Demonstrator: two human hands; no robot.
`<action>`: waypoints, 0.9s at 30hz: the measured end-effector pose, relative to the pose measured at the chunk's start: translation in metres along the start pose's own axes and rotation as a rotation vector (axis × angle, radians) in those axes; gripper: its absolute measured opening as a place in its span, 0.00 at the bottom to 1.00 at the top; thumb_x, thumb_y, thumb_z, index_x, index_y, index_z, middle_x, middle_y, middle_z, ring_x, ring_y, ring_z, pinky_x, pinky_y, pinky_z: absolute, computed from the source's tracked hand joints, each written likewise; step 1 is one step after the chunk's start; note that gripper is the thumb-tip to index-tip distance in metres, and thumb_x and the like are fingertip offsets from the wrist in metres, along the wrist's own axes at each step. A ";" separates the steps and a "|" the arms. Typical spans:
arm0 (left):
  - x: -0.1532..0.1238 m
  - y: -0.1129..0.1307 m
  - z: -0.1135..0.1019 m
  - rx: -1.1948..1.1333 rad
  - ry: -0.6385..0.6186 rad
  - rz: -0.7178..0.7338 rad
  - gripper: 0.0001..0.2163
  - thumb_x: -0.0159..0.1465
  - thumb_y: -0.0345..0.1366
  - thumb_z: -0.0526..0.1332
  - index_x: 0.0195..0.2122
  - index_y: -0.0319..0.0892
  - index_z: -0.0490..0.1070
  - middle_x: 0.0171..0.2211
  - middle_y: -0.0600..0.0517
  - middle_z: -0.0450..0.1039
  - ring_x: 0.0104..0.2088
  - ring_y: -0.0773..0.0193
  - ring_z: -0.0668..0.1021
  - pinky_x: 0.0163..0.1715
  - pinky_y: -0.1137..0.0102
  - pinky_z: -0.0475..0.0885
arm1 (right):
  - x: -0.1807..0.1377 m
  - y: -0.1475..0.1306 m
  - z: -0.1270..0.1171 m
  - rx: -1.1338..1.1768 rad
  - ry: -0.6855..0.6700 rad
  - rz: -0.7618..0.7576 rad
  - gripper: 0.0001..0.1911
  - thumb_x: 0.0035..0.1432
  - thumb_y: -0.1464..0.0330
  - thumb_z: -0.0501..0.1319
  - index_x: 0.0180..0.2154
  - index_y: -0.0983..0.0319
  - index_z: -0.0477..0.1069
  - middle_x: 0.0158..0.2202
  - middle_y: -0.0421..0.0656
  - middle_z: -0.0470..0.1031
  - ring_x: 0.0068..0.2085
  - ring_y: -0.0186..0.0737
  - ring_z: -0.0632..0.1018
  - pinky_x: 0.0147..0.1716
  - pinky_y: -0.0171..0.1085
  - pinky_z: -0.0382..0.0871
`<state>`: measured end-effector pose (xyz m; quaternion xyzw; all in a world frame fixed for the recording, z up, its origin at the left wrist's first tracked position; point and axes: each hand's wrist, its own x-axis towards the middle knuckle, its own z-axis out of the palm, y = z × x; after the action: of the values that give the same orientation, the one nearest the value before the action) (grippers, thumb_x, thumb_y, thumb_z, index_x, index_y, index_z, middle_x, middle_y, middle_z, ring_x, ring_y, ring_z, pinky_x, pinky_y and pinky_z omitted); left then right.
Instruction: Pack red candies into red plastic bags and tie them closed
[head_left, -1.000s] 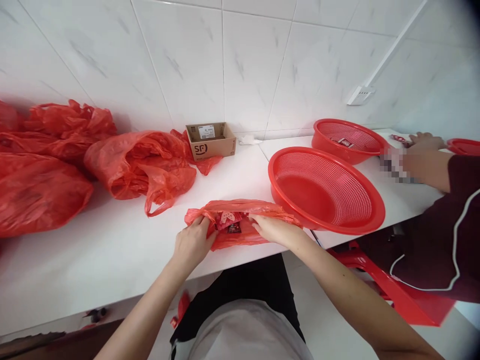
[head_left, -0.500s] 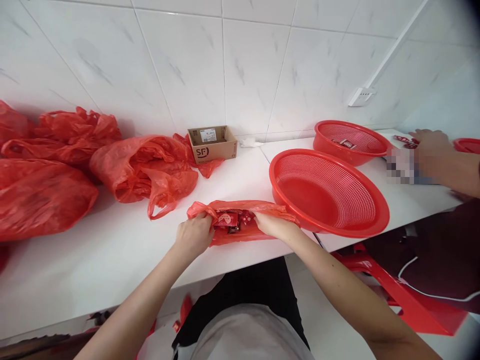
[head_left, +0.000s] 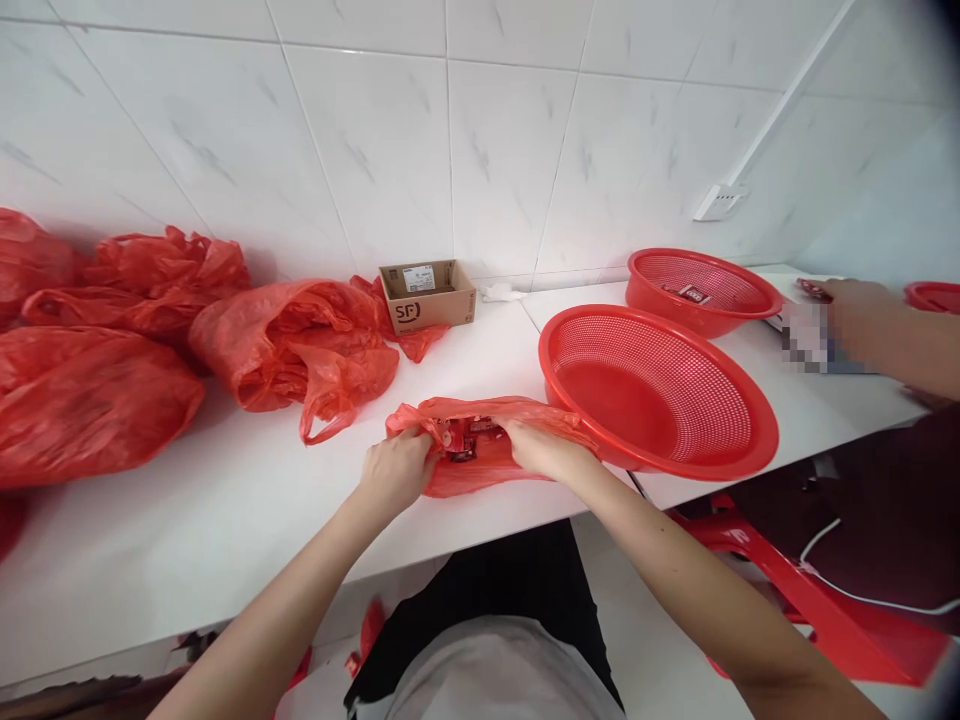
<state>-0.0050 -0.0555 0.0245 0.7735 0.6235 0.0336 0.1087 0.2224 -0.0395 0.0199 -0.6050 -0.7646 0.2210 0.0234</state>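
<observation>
A thin red plastic bag (head_left: 480,482) lies on the white table in front of me, its mouth spread sideways. My left hand (head_left: 397,465) is closed on the gathered left edge of this bag. My right hand (head_left: 544,452) reaches inside it from the right, with red plastic around the wrist. Its fingers are curled and partly hidden, close against several small red and dark wrapped packets (head_left: 461,442). Whatever they grip cannot be made out. Just right of the bag stands a large red perforated basket (head_left: 645,400) with nothing visible in it.
Crumpled red bags (head_left: 292,340) pile up at the left. A small cardboard box (head_left: 435,308) stands by the tiled wall. Another red basket (head_left: 701,300) holds a few packets. At the right, a co-worker's hand (head_left: 847,300) holds a red packet. A red stool (head_left: 810,590) sits below the table edge.
The packets in the bag have shifted, and a red one by my right hand now lies differently. My left hand has moved slightly right. The co-worker's hand now holds a packet higher up.
</observation>
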 end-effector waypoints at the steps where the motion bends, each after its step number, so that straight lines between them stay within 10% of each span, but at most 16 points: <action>1: -0.004 0.000 -0.006 -0.033 0.008 0.005 0.11 0.64 0.38 0.52 0.39 0.43 0.73 0.44 0.43 0.76 0.38 0.50 0.79 0.33 0.62 0.70 | -0.008 -0.006 -0.005 0.011 -0.002 -0.067 0.30 0.59 0.77 0.51 0.61 0.51 0.63 0.58 0.46 0.70 0.53 0.50 0.76 0.48 0.48 0.72; 6: -0.039 -0.017 -0.045 -0.345 0.096 -0.081 0.17 0.65 0.49 0.51 0.45 0.46 0.72 0.30 0.53 0.75 0.25 0.63 0.74 0.24 0.71 0.65 | -0.062 -0.030 -0.035 0.015 0.286 -0.439 0.21 0.65 0.74 0.49 0.57 0.59 0.66 0.59 0.45 0.68 0.58 0.41 0.71 0.56 0.43 0.67; 10: -0.064 -0.043 -0.065 -0.690 0.220 -0.201 0.18 0.58 0.53 0.61 0.41 0.45 0.74 0.27 0.55 0.71 0.27 0.65 0.70 0.25 0.72 0.63 | -0.083 -0.017 -0.054 -0.275 0.542 -0.436 0.16 0.65 0.72 0.52 0.51 0.62 0.71 0.60 0.51 0.65 0.60 0.51 0.66 0.57 0.51 0.64; 19: -0.087 -0.056 -0.071 -1.112 0.260 -0.094 0.07 0.56 0.44 0.68 0.29 0.48 0.77 0.29 0.55 0.75 0.33 0.63 0.73 0.34 0.71 0.69 | -0.105 0.013 -0.053 -0.371 0.100 -0.069 0.37 0.58 0.70 0.59 0.67 0.56 0.51 0.35 0.48 0.76 0.32 0.49 0.78 0.26 0.42 0.70; 22: -0.083 -0.052 -0.089 -1.313 0.333 -0.060 0.05 0.55 0.41 0.69 0.29 0.47 0.78 0.28 0.55 0.75 0.30 0.65 0.73 0.32 0.72 0.70 | -0.107 0.018 -0.096 -0.190 -0.029 -0.061 0.37 0.56 0.67 0.62 0.66 0.51 0.54 0.29 0.44 0.76 0.24 0.40 0.76 0.22 0.36 0.66; 27: -0.057 -0.024 -0.144 -1.464 0.548 0.169 0.05 0.62 0.34 0.63 0.31 0.41 0.76 0.31 0.52 0.74 0.32 0.66 0.75 0.36 0.70 0.74 | -0.083 0.002 -0.197 0.141 0.285 -0.137 0.23 0.64 0.64 0.53 0.61 0.57 0.61 0.39 0.44 0.79 0.29 0.31 0.78 0.30 0.37 0.65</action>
<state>-0.0673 -0.0880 0.1647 0.5142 0.3865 0.6334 0.4301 0.3062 -0.0557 0.2154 -0.5738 -0.7755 0.1837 0.1890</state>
